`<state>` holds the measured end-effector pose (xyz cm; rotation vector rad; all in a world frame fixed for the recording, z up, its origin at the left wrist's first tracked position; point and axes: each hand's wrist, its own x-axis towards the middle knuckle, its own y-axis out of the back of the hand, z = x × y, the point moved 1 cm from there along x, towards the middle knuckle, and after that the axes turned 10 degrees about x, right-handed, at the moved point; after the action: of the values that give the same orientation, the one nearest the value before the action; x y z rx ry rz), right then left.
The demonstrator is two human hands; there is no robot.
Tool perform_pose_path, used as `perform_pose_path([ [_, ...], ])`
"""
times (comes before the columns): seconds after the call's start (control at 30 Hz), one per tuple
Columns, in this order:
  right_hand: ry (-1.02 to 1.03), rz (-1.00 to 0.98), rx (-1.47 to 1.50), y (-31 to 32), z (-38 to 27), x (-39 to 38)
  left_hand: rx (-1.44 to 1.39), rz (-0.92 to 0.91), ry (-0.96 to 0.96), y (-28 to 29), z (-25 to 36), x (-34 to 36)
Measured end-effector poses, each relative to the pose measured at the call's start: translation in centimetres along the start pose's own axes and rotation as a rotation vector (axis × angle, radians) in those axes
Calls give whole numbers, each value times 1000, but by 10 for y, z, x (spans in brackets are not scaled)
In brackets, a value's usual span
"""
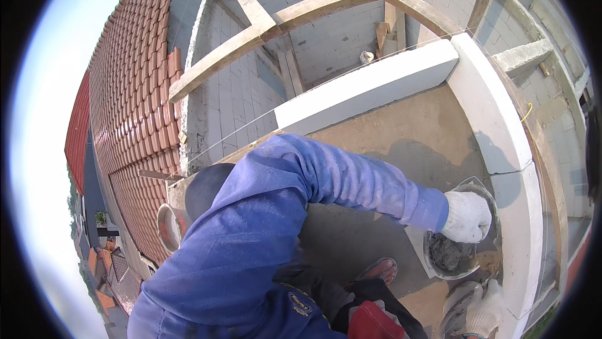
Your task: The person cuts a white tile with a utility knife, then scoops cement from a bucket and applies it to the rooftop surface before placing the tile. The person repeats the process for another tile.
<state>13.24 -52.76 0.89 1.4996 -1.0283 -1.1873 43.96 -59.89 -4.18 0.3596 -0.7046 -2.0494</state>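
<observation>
My left arm in a blue sleeve reaches across to the right. At its end, my left hand, in a white knitted glove, is closed in a fist over a round bucket. What the fist holds is hidden under it. Wet grey mortar lies in the bucket, and a thin wire handle shows at the rim. Near the lower right edge, my right hand, also gloved, is closed at the side of a grey, mortar-smeared curved thing whose kind I cannot make out.
White blocks edge the floor at the back, and more white blocks run along the right. Wooden beams cross behind them, with a taut string line. A sandaled foot stands on the floor. Left are a pale bucket and a tiled roof.
</observation>
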Motion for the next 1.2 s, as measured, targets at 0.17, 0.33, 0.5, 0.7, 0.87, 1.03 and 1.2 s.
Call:
perform_pose_path([
  [0.17,13,-69,-45,-7,-2,-6,145,31,167,163,-35,-53],
  [0.33,6,-44,-55,-36,-3,1,439,575,400,287,-108,-181],
  [0.5,-68,-33,-105,-26,-22,-2,-17,467,797,273,-96,-305],
  [0.7,-180,-313,-481,-4,-73,45,349,-133,1270,158,-164,-427],
  [0.87,50,-384,-487,-53,-42,83,439,467,1053,110,-256,-457],
  [1.03,32,-439,-537,-18,-67,103,137,584,1062,103,-278,-453],
  [1.2,-8,-484,-586,-26,-49,108,263,417,1127,104,-275,-453],
])
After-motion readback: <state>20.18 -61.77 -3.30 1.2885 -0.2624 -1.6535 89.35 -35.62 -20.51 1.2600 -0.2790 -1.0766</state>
